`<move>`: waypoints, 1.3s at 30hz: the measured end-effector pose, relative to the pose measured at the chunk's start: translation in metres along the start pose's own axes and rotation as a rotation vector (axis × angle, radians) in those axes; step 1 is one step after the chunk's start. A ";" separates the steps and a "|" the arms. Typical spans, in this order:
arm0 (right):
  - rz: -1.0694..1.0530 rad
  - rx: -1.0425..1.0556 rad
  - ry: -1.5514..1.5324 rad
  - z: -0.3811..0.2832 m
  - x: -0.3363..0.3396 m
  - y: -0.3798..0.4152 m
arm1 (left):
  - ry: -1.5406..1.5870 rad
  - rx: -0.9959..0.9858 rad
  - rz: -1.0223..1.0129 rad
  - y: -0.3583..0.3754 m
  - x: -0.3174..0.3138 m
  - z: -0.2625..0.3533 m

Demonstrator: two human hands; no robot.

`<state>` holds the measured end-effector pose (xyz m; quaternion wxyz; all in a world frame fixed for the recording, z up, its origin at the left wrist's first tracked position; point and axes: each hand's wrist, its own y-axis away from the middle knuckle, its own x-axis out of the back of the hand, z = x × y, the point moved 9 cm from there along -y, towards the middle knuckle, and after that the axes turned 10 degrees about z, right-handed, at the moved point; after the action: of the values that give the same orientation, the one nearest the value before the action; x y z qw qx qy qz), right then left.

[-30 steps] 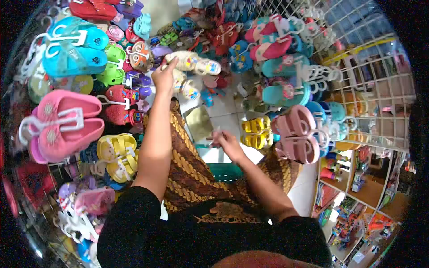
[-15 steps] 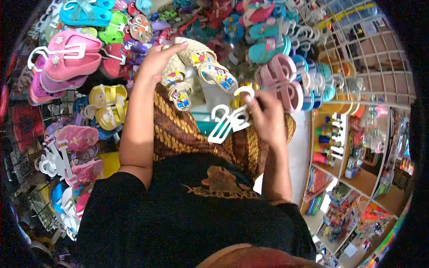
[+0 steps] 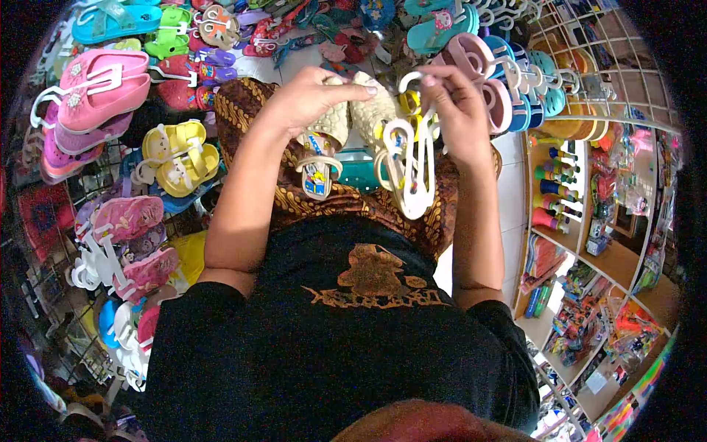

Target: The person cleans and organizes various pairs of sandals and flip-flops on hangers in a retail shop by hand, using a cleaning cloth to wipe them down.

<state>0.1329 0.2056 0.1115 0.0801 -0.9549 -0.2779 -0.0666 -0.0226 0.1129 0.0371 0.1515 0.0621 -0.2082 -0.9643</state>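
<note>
A pair of cream woven-look children's sandals [image 3: 324,136] with cartoon-printed insoles hangs in front of me. My left hand [image 3: 305,103] grips them from the left, its thumb stretched across toward the second sandal. My right hand [image 3: 460,110] pinches the hooked top of white plastic shoe hangers [image 3: 418,177]. Those hangers overlap the right sandal in this view and hide much of its strap and front. Something yellow [image 3: 410,103] shows just beside the right fingertips.
Pink shoes [image 3: 103,92] and yellow sandals [image 3: 177,158] hang on the left rack. Mauve sandals [image 3: 468,55] hang at upper right, near a white wire grid [image 3: 618,121]. Toy shelves [image 3: 574,236] stand at right. A teal object [image 3: 357,171] lies between my knees, under brown patterned cloth [image 3: 243,125].
My right hand has brought the white hangers up and in against the right sandal. The sandals now hang closer together, and my left hand has moved slightly right.
</note>
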 end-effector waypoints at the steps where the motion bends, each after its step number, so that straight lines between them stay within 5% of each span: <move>1: -0.055 -0.139 -0.029 0.009 -0.006 0.008 | 0.024 0.034 -0.009 0.000 -0.002 -0.003; 7: -0.027 -0.017 0.088 -0.006 -0.028 0.028 | 0.197 0.062 0.020 -0.001 0.001 -0.006; 9: -0.047 0.183 0.269 -0.017 -0.035 0.031 | 0.179 0.044 0.050 -0.004 0.005 -0.006; 15: -0.092 0.055 0.089 -0.007 -0.045 0.029 | 0.165 0.028 0.057 -0.006 0.003 -0.001; 16: -0.093 0.195 0.197 -0.025 -0.043 0.026 | 0.159 0.017 0.048 -0.005 0.002 0.001; 20: -0.365 0.306 0.337 -0.029 -0.050 0.024 | 0.104 -0.012 0.084 -0.010 0.008 0.001; 27: -0.513 -0.179 -0.030 0.005 -0.057 0.022 | 0.017 -0.101 0.073 -0.010 0.007 0.008; 39: -0.199 0.069 0.093 -0.004 -0.030 0.008 | -0.233 -0.061 -0.008 -0.004 0.010 0.013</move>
<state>0.1114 0.1826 0.1090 0.1185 -0.9152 -0.3695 -0.1089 -0.0355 0.1185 0.0468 0.1244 -0.0544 -0.1950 -0.9714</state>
